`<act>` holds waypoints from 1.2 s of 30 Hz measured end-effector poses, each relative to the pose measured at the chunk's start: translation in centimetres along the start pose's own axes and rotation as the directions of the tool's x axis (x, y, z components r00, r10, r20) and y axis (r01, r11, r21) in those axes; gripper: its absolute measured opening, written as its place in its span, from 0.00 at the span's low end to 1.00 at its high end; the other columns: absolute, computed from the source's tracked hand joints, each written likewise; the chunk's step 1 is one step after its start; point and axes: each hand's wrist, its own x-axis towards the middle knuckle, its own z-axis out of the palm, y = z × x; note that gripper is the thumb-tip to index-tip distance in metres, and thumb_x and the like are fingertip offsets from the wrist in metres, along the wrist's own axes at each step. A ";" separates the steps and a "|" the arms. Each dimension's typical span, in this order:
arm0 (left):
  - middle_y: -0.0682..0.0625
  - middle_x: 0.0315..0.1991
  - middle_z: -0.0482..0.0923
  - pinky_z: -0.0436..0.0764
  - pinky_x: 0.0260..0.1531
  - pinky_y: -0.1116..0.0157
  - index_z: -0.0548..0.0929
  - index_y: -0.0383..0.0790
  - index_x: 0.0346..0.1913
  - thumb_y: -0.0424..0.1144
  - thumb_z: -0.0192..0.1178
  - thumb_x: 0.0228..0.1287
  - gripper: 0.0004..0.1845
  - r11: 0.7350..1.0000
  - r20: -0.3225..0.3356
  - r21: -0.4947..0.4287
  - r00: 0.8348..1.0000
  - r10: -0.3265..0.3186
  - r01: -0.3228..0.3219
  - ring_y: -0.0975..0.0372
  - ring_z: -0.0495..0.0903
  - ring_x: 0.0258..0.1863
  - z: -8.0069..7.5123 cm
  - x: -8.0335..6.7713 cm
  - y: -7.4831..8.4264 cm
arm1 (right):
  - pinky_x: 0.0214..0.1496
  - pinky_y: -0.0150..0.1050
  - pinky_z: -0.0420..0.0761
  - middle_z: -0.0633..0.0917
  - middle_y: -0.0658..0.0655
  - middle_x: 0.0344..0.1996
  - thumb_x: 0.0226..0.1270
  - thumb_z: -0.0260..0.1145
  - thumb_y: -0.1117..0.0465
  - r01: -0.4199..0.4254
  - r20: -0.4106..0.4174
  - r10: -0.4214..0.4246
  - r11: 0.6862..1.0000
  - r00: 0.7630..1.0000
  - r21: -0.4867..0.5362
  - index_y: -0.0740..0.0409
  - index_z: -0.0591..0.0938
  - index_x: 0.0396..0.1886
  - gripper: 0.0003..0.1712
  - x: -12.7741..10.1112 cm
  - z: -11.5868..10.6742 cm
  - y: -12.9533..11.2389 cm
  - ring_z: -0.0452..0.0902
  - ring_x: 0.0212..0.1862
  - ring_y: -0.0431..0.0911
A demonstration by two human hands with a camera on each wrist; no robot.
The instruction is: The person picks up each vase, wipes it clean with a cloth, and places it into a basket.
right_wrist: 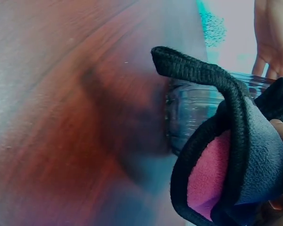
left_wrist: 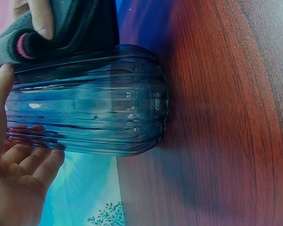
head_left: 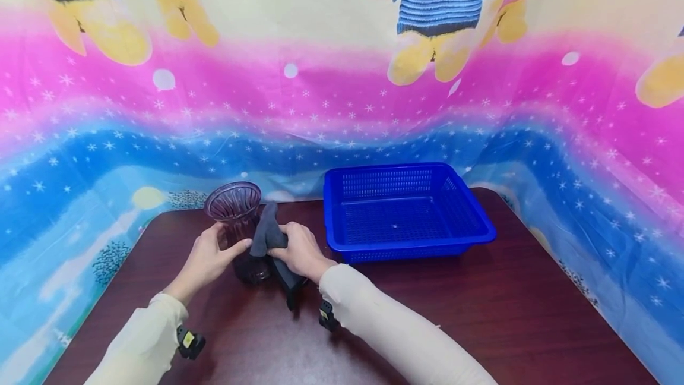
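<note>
Head view: my left hand (head_left: 208, 257) cups the upright vase (head_left: 237, 227), fingers curved around it; my right hand (head_left: 299, 251) clutches a cloth (head_left: 267, 233) against its side. Pressing hard could tip the vase.

Dark reddish-brown wooden counter (head_left: 481, 314) with a glossy grain and rounded far corners. Blue plastic mesh basket (head_left: 408, 210), rectangular and shallow, standing at the far middle of the counter near its back edge, with nothing visible inside. Behind and around the sides, draped cartoon-print backdrop sheet (head_left: 342, 94): cream at the top with yellow bears in blue and pink striped shirts, a pink band with white stars and dots below that, then a blue starred band running down to counter level, pale with small dark tree shapes at the lower left.
</note>
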 end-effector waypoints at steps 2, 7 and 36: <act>0.26 0.62 0.77 0.79 0.59 0.42 0.69 0.27 0.68 0.53 0.65 0.68 0.38 1.000 -0.003 0.002 1.000 0.003 -0.003 0.38 0.78 0.62 0.0 0.0 0.0 | 0.43 0.32 0.77 0.88 0.50 0.40 0.60 0.77 0.51 0.006 -0.001 -0.006 1.000 1.000 -0.013 0.45 0.88 0.54 0.22 -0.1 0.2 0.2 0.78 0.39 0.40; 0.27 0.60 0.78 0.79 0.59 0.42 0.70 0.27 0.68 0.53 0.65 0.68 0.37 1.000 -0.009 0.006 1.000 0.007 -0.007 0.38 0.79 0.61 0.0 -0.1 0.0 | 0.40 0.32 0.77 0.88 0.50 0.35 0.59 0.78 0.53 0.028 -0.004 -0.028 0.999 1.000 -0.030 0.47 0.89 0.48 0.17 -0.4 0.8 1.0 0.78 0.36 0.40; 0.27 0.59 0.79 0.80 0.58 0.43 0.72 0.28 0.66 0.52 0.66 0.67 0.36 1.000 -0.023 0.005 0.999 0.023 -0.023 0.39 0.80 0.60 0.2 -0.1 -0.2 | 0.40 0.30 0.77 0.90 0.51 0.38 0.57 0.78 0.56 -0.027 0.057 0.030 0.998 0.998 -0.062 0.53 0.89 0.47 0.18 -1.1 3.3 4.0 0.79 0.36 0.39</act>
